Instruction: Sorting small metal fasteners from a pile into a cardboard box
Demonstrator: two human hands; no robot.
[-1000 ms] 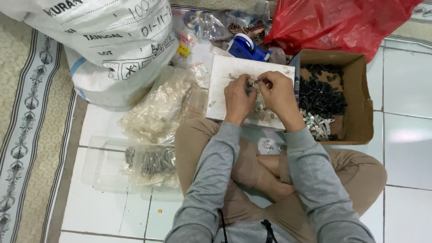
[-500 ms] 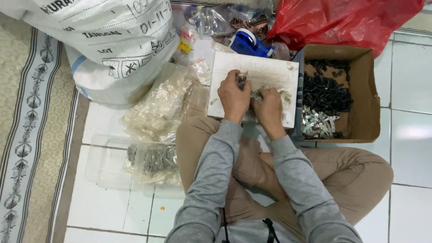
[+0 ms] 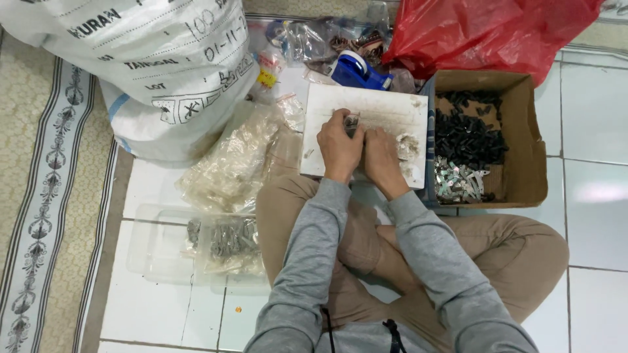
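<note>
I sit cross-legged on a tiled floor with a white board (image 3: 392,111) resting on my knees. My left hand (image 3: 339,146) and my right hand (image 3: 381,157) press side by side on the board. Between the fingertips of both hands is a small metal and black part (image 3: 351,121). The fingers hide most of that part. To the right of the board stands a cardboard box (image 3: 531,150) holding several black pieces (image 3: 466,134) and shiny metal clips (image 3: 454,181).
A large white woven sack (image 3: 150,65) fills the upper left. Clear plastic bags (image 3: 229,167) of small parts lie left of my knee, above a transparent tray (image 3: 163,248). A red plastic bag (image 3: 484,33) and a blue tape dispenser (image 3: 356,70) lie behind the board.
My hands have come down from above the board's right side and now press together on its left middle. The view has shifted slightly.
</note>
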